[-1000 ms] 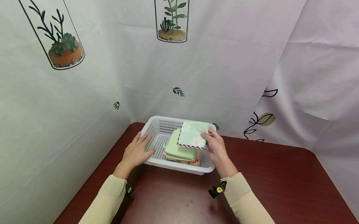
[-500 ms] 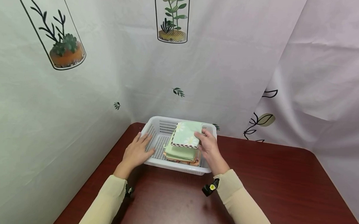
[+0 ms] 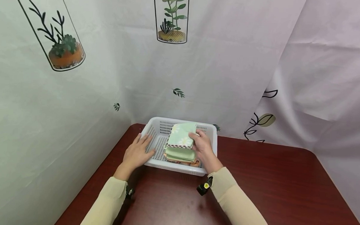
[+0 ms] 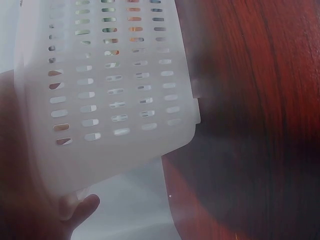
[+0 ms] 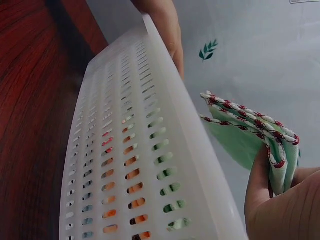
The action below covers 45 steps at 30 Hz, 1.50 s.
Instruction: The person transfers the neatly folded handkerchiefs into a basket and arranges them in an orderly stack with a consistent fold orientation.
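Note:
A white slotted plastic basket (image 3: 172, 166) holds a folded stack: a plain light green cloth (image 3: 181, 154) over an orange patterned cloth (image 3: 195, 163). Spread across the basket's left rim, my left hand (image 3: 136, 154) has its fingers extended over the edge. My right hand (image 3: 204, 148) pinches a folded pale green handkerchief (image 3: 180, 135) with white daisies, thumb on top and fingers beneath. This handkerchief overlaps the stack in the head view. Its braided red-and-white edge stands above the basket rim in the right wrist view, where the hand (image 5: 282, 205) grips its folded side.
The basket stands on a dark red wood table (image 3: 273, 175) near its back left corner. A pale wall cloth (image 3: 223, 77) with printed plants hangs close behind and on the left. Black straps with small devices circle both wrists.
My right hand has carried the daisy handkerchief leftward, from the basket's right side to over the stack. My left hand stays on the left rim.

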Available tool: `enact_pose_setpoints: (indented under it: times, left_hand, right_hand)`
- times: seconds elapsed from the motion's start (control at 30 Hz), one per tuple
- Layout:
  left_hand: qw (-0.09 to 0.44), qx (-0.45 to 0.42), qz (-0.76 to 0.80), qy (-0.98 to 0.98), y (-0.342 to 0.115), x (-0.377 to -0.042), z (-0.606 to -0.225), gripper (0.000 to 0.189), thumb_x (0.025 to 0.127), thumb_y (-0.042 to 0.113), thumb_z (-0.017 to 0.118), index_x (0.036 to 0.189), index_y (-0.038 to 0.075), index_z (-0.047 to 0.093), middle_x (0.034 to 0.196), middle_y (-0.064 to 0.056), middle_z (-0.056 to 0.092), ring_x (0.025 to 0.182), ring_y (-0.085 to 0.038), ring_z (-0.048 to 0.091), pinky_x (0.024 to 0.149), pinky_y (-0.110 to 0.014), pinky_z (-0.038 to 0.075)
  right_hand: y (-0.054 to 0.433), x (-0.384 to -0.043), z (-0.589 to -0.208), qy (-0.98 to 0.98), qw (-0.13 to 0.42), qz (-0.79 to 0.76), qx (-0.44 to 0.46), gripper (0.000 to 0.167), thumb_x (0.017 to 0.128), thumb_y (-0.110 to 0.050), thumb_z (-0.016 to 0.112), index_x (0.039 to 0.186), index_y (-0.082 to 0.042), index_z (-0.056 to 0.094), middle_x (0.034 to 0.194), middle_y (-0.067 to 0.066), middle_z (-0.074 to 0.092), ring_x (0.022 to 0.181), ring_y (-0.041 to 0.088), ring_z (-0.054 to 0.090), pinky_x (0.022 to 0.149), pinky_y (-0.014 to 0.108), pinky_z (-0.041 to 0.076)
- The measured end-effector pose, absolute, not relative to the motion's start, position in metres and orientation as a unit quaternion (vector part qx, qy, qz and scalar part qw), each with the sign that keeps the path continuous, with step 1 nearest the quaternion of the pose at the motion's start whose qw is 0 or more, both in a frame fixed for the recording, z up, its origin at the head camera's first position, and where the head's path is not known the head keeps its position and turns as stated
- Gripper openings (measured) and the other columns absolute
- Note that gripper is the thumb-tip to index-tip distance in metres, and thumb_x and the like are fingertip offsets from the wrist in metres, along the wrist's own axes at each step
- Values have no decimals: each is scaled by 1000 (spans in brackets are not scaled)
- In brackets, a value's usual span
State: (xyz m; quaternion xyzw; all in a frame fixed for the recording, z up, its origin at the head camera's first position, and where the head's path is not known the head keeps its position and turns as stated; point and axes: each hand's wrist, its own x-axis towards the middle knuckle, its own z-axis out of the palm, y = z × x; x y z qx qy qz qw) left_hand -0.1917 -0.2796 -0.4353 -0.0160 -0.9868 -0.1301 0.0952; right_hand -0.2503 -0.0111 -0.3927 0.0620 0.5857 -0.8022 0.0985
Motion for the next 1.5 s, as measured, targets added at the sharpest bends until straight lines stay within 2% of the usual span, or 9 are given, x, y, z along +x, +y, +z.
enact_pose_setpoints:
  times: [0.1,0.2,0.4,0.5,0.73,0.83,1.0,1.3,1.5]
  left_hand:
    - [96,-16,-132,-986,-280,-192,-436,71,93,47,58,154,13,45,160,-13,40,153,-39,20,112,-63,35]
    - [97,-18,-133,-986,-279,-192,-436,70,93,46,59,154,13,45,160,-13,40,153,-40,20,112,-63,34]
    - [96,-22,-129,-987,-276,-193,-437,70,93,47,59,154,13,46,160,-13,41,153,-40,21,112,-63,35]
    - [97,-24,-130,-986,-275,-194,-436,70,93,47,59,153,13,46,159,-14,41,153,-40,21,112,-63,34]
    - [97,-30,-129,-987,-277,-197,-435,72,94,47,58,154,11,44,160,-15,40,153,-41,21,113,-64,33]
    - [91,-34,-129,-987,-278,-197,-435,73,94,46,58,154,9,43,160,-17,39,153,-43,20,115,-64,31]
    - [74,-46,-137,-987,-278,-200,-431,73,95,45,58,155,6,41,160,-20,37,152,-46,17,118,-64,24]
    - [39,-53,-131,-989,-277,-209,-424,73,96,45,60,154,3,42,161,-24,33,151,-50,13,121,-64,13]
    - [80,-89,-133,-984,-273,-213,-419,69,93,36,66,150,1,47,157,-24,39,149,-49,25,121,-62,19]
  right_hand:
    - [-14,-252,-395,587,113,-799,69,43,97,-5,64,139,-3,58,106,8,67,79,9,64,66,21,54]
    - [-14,-253,-398,588,134,-794,73,47,98,-6,63,144,-4,54,118,13,66,93,16,67,79,28,58]
    - [-6,-252,-401,608,150,-776,75,49,100,-11,61,148,-7,50,134,19,60,116,27,63,98,41,54]
    - [1,-253,-399,632,142,-758,77,49,100,-15,62,147,-7,52,133,18,60,114,26,62,95,38,53]
    - [14,-252,-391,674,122,-725,68,46,100,-17,61,144,-6,54,123,17,66,95,18,66,80,29,56]
    - [19,-251,-391,670,120,-730,71,44,99,-15,60,142,-5,56,122,17,66,92,18,68,83,31,59]
    - [30,-249,-389,675,119,-725,69,43,99,-13,59,142,-6,57,130,17,61,104,24,68,94,37,57]
    - [44,-244,-385,680,117,-722,47,42,101,-13,58,142,-3,55,138,20,58,121,33,62,103,42,52]
    - [54,-241,-385,697,103,-709,33,43,101,-12,57,142,-1,54,141,22,55,126,34,59,107,44,48]
